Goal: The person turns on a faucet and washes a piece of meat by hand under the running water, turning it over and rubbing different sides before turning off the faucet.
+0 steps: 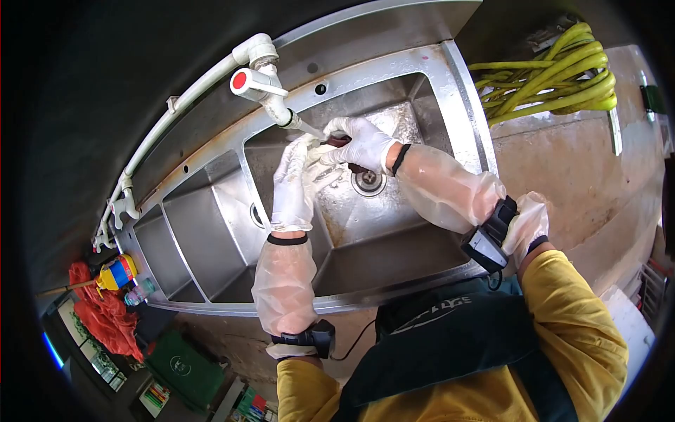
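Note:
White gloves cover both hands, which meet over the right-hand basin of a steel sink [464, 105]. Water runs from the white tap [271, 98] with a red-capped handle onto them. My right hand [357, 144] is closed on a small dark red object [339, 141], its fingers curled around it. My left hand [292, 184] is beside it on the left, its fingertips near the same object and partly hidden; whether it grips anything is unclear. Below the hands lies the round drain [369, 183]. Another dark bit shows just under my right hand.
More basins [204, 232] are on the left. A white pipe [151, 133] runs along the wall. A coiled yellow-green hose [562, 77] lies at the upper right. A yellow bottle [116, 273], red bags [105, 316] and a green bin [184, 367] are at the lower left.

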